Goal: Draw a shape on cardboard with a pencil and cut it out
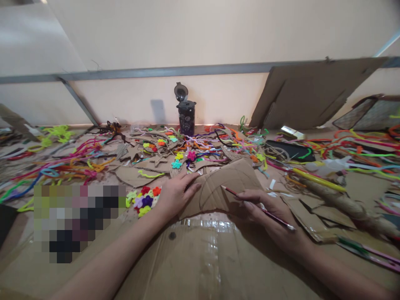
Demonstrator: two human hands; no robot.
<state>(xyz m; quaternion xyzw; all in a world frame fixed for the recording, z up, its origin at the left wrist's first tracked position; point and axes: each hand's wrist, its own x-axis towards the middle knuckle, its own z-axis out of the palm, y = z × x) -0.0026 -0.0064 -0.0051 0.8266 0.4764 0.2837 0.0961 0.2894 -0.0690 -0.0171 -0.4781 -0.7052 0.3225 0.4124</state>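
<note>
Sitting left of the dark bottle (186, 118) and nearer the person, a cluster of bright flowers (146, 201) lay just beside the left hand (176, 193), perhaps kept there to leave the working spot free. That hand was in front of the bottle, slightly to its left, fingers part-extended and thumb spread, resting on the left end of a cardboard piece (209, 191), probably to steady it; whether any fingers hooked underneath could not be told. The piece lay in front of the bottle, reaching out to its right. Farther right of the bottle, the right hand (265, 206) had thumb and fingers closed around a pencil (276, 218), its point angled left, seemingly for control over the line; contact with the surface was unclear. As for looks, the cardboard was plain brown, curved dark lines arcing across its left and middle, faint creases crossing it, and its near edge bowed inward.
</note>
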